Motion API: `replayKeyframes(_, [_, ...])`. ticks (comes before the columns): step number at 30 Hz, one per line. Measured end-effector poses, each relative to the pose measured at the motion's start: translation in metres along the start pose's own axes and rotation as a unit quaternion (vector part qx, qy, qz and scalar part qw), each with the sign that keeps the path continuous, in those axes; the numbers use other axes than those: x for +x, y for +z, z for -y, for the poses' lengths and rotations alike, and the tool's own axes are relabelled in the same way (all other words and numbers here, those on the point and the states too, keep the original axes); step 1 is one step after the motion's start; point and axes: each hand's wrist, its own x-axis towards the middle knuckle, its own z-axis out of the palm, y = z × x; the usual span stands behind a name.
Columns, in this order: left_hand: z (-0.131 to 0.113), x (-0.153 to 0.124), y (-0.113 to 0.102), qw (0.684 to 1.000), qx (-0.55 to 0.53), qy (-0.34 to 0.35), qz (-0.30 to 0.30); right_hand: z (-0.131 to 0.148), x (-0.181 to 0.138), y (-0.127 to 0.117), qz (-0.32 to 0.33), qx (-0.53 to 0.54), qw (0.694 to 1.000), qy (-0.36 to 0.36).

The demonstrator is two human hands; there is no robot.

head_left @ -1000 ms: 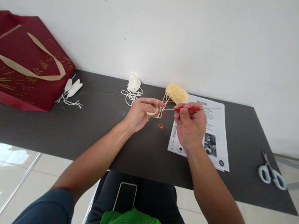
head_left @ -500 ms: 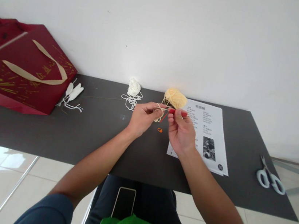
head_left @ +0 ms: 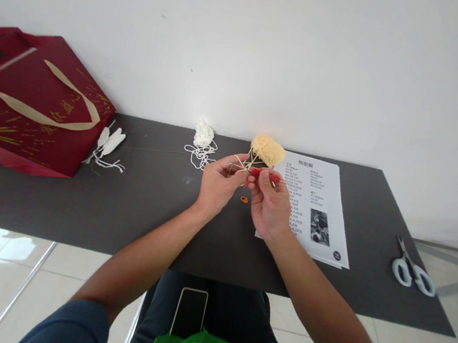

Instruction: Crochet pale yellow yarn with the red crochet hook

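Note:
My right hand is closed around the red handle of a crochet hook, whose thin shaft points left. Cream yarn is wound over the raised index finger of my left hand, and thumb and fingers pinch the yarn work at the hook's tip. The small piece itself is mostly hidden by the fingers. From there strands run up to a cream yarn ball just behind my hands. An orange stitch marker lies on the table below them.
Printed sheets lie under and beside my right hand. A white yarn bundle is at the back, with small white pieces beside a red gift bag on the left. Scissors rest on the dark table at right.
My right hand has moved a little left and down with the hook, its shaft now reaching further past the left fingers. The left index finger has lifted slightly.

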Motion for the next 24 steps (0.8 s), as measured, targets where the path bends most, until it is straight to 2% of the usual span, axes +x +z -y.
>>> replayKeyframes(4, [0.0025, -0.001, -0.002, 0.999, 0.034, 0.019, -0.005, -0.0003, 0.0002, 0.0012, -0.013, 0.015, 1.0, 0.009])
replayKeyframes(9, [-0.0003, -0.002, 0.0015, 0.999, -0.017, 0.021, 0.024, 0.0008, 0.0014, 0.0, -0.018, 0.02, 1.0, 0.008])
replayKeyframes(18, [0.0041, -0.0027, 0.0005, 0.999, 0.026, 0.043, -0.005, 0.0003, 0.0009, 0.0013, -0.008, 0.018, 1.0, -0.003])
replayKeyframes(24, [0.0027, -0.0034, 0.0023, 0.997, 0.049, 0.065, -0.011, 0.0032, 0.0006, -0.0005, 0.013, -0.019, 0.998, -0.05])
